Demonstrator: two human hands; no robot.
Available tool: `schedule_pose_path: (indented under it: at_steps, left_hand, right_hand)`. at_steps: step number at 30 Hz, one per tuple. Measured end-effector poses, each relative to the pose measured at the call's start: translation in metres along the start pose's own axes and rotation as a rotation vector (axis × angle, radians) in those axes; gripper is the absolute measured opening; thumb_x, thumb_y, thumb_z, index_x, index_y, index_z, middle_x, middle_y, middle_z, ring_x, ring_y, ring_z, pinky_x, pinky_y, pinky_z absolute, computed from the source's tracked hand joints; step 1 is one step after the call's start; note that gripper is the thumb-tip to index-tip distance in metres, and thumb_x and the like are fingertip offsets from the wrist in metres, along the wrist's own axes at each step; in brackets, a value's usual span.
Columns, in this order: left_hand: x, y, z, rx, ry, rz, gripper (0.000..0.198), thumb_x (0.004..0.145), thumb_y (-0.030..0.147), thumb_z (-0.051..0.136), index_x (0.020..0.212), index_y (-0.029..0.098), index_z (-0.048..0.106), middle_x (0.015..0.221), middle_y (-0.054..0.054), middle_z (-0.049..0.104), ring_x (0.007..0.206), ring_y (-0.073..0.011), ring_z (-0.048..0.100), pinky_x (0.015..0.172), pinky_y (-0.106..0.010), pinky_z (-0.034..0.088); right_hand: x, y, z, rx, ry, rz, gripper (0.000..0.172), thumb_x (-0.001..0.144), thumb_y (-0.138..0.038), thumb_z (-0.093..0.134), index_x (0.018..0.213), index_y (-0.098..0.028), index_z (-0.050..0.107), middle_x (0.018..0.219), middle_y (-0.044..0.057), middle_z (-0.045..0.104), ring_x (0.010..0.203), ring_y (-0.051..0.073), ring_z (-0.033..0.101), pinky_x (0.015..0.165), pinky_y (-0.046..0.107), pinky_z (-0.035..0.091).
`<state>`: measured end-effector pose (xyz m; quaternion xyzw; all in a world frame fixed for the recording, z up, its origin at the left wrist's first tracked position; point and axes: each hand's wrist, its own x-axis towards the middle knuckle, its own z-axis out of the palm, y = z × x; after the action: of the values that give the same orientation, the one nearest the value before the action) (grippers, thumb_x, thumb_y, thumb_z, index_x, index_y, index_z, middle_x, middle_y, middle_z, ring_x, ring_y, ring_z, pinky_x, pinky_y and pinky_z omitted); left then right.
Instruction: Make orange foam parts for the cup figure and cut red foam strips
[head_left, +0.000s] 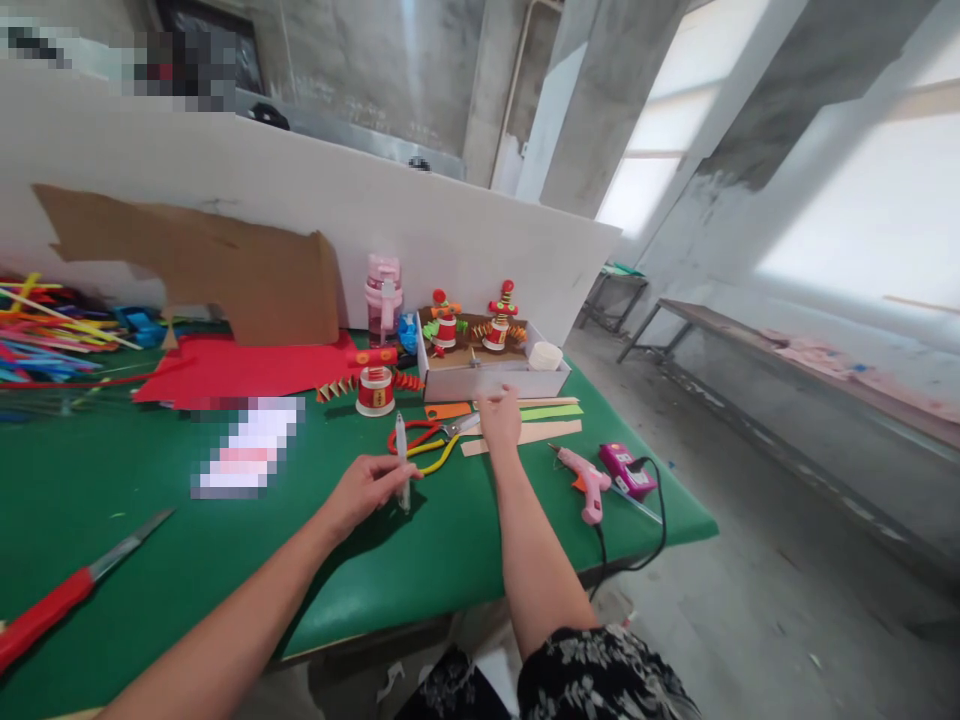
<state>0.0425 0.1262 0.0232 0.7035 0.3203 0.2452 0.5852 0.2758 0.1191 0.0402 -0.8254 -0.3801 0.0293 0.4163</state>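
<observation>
My left hand (373,487) pinches a slim clear-white pen (403,460), held upright over the green table. My right hand (500,415) reaches to the front of a white box (499,382), fingers stretched out and slightly blurred; I see nothing in them. Under and beside it lie scissors (426,440) with red and yellow handles, an orange paper piece (448,411), a green strip (551,412) and a pale strip (559,433). Behind the pen stands a red-and-white cup figure (375,391) with folded paper arms. Two similar figures (445,331) (496,333) are in the box.
A pink glue gun (585,482) and a purple box (627,470) with a black cord lie at the right. A red-handled knife (64,600) is at the left. Further back are red paper (240,368), cardboard (277,290), a pink bottle (384,300) and colourful sticks (60,325).
</observation>
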Motion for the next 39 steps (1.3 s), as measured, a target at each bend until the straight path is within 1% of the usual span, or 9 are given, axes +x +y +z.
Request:
schedule_pose_path:
  at_steps: [3, 7, 14, 20, 25, 29, 31, 36, 39]
  left_hand:
    - [0.000, -0.001, 0.001, -0.006, -0.012, -0.010, 0.054, 0.070, 0.065, 0.060, 0.079, 0.014, 0.076, 0.046, 0.003, 0.046, 0.045, -0.0091, 0.035, 0.046, -0.023, 0.028]
    - [-0.001, 0.000, 0.003, -0.015, -0.019, -0.021, 0.051, 0.070, 0.063, 0.060, 0.073, 0.014, 0.074, 0.049, 0.002, 0.051, 0.046, -0.0092, 0.037, 0.047, -0.023, 0.029]
    - [-0.001, 0.002, 0.003, -0.027, 0.029, -0.024, 0.050, 0.068, 0.063, 0.062, 0.069, 0.014, 0.072, 0.048, 0.002, 0.051, 0.044, -0.0084, 0.037, 0.045, -0.022, 0.029]
    - [0.002, 0.002, 0.002, -0.051, 0.104, 0.016, 0.047, 0.065, 0.062, 0.066, 0.066, 0.015, 0.072, 0.046, 0.002, 0.052, 0.043, -0.0084, 0.037, 0.045, -0.022, 0.029]
    - [0.001, 0.004, -0.008, -0.100, 0.243, 0.063, 0.048, 0.068, 0.062, 0.064, 0.069, 0.015, 0.072, 0.043, 0.003, 0.047, 0.043, -0.0093, 0.037, 0.044, -0.023, 0.028]
    - [-0.002, 0.005, -0.012, -0.157, 0.323, 0.085, 0.046, 0.068, 0.061, 0.065, 0.066, 0.015, 0.071, 0.043, 0.004, 0.044, 0.043, -0.0095, 0.038, 0.044, -0.023, 0.030]
    - [-0.003, 0.005, -0.012, -0.188, 0.337, 0.087, 0.045, 0.067, 0.059, 0.065, 0.065, 0.015, 0.070, 0.044, 0.004, 0.044, 0.043, -0.0091, 0.037, 0.044, -0.023, 0.029]
    - [-0.005, 0.006, -0.008, -0.239, 0.336, 0.077, 0.041, 0.065, 0.056, 0.068, 0.063, 0.015, 0.069, 0.044, 0.003, 0.045, 0.042, -0.0081, 0.036, 0.044, -0.023, 0.027]
    - [-0.006, 0.008, -0.007, -0.246, 0.328, 0.074, 0.039, 0.064, 0.055, 0.070, 0.062, 0.015, 0.070, 0.044, 0.003, 0.044, 0.043, -0.0081, 0.036, 0.044, -0.023, 0.028]
  right_hand:
    - [-0.017, 0.003, -0.005, -0.037, -0.013, -0.082, 0.026, 0.096, -0.037, 0.047, 0.108, -0.019, 0.062, 0.100, 0.009, 0.072, 0.086, 0.021, 0.066, 0.076, 0.030, 0.045]
    - [-0.037, -0.002, 0.004, -0.105, -0.151, -0.227, 0.022, 0.096, -0.028, 0.049, 0.088, -0.022, 0.068, 0.086, 0.004, 0.073, 0.083, 0.020, 0.064, 0.078, 0.028, 0.042]
    - [-0.036, -0.015, 0.011, -0.252, -0.275, -0.318, 0.019, 0.096, -0.019, 0.052, 0.100, -0.020, 0.070, 0.101, 0.007, 0.075, 0.096, 0.022, 0.064, 0.083, 0.030, 0.040]
    - [-0.023, -0.036, 0.024, -0.370, -0.319, -0.281, 0.026, 0.095, -0.035, 0.058, 0.108, -0.017, 0.071, 0.113, 0.014, 0.071, 0.109, 0.029, 0.061, 0.089, 0.038, 0.042]
    - [-0.035, -0.055, 0.030, -0.364, -0.413, -0.346, 0.012, 0.090, -0.024, 0.065, 0.093, -0.018, 0.075, 0.110, 0.013, 0.072, 0.111, 0.028, 0.059, 0.093, 0.039, 0.042]
    - [-0.076, -0.049, -0.003, -0.219, -0.540, -0.497, 0.010, 0.092, -0.020, 0.065, 0.092, -0.022, 0.074, 0.098, 0.002, 0.075, 0.102, 0.016, 0.063, 0.091, 0.026, 0.043]
    - [-0.101, -0.036, -0.030, 0.011, -0.706, -0.608, 0.010, 0.091, -0.018, 0.065, 0.089, -0.020, 0.074, 0.092, 0.002, 0.075, 0.093, 0.015, 0.065, 0.086, 0.025, 0.046]
    - [-0.148, 0.004, -0.098, 0.223, -0.898, -0.600, 0.031, 0.096, -0.034, 0.059, 0.073, -0.020, 0.073, 0.076, 0.002, 0.075, 0.078, 0.014, 0.068, 0.083, 0.026, 0.048]
    - [-0.158, 0.022, -0.127, 0.250, -0.875, -0.577, 0.023, 0.094, -0.039, 0.061, 0.091, -0.022, 0.077, 0.099, 0.005, 0.078, 0.096, 0.018, 0.070, 0.097, 0.031, 0.046]
